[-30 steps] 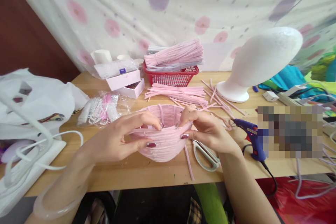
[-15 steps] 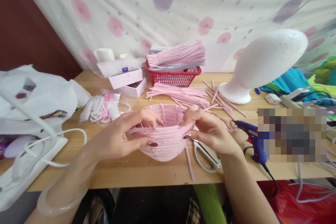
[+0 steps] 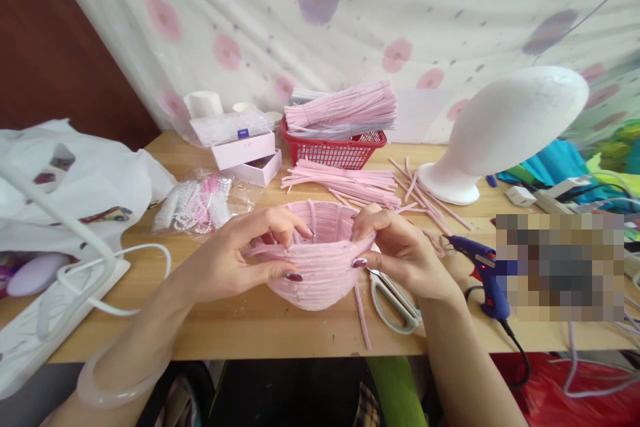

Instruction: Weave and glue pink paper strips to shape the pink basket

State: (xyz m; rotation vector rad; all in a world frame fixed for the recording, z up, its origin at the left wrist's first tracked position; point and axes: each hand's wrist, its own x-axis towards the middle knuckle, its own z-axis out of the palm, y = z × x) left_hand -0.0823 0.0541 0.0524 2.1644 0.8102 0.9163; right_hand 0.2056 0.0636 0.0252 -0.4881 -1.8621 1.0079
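A pink bowl-shaped piece (image 3: 315, 280), built up from rows of fuzzy pipe cleaners, is held between both hands above the table edge. My left hand (image 3: 250, 250) pinches its near left rim, thumb outside and fingers over the inside. On the right rim, my right hand (image 3: 395, 250) grips the same way, thumb against the outer wall. A strip along the top edge runs between the two hands. White-handled scissors (image 3: 395, 303) lie under my right hand, their blades partly hidden. One loose pink pipe cleaner (image 3: 363, 317) lies beside them.
Behind the bowl lie cut pink pipe cleaners (image 3: 345, 180) and a red basket (image 3: 335, 150) of bundled ones. A white foam head (image 3: 500, 140) and a blue glue gun (image 3: 487, 273) are at right. Bagged beads (image 3: 195, 203), white boxes (image 3: 245, 150) and a power strip (image 3: 65, 327) occupy the left.
Both hands keep their grip on the bowl's rim with hardly any movement. The whole view has shifted slightly, so things appear a little lower and further right.
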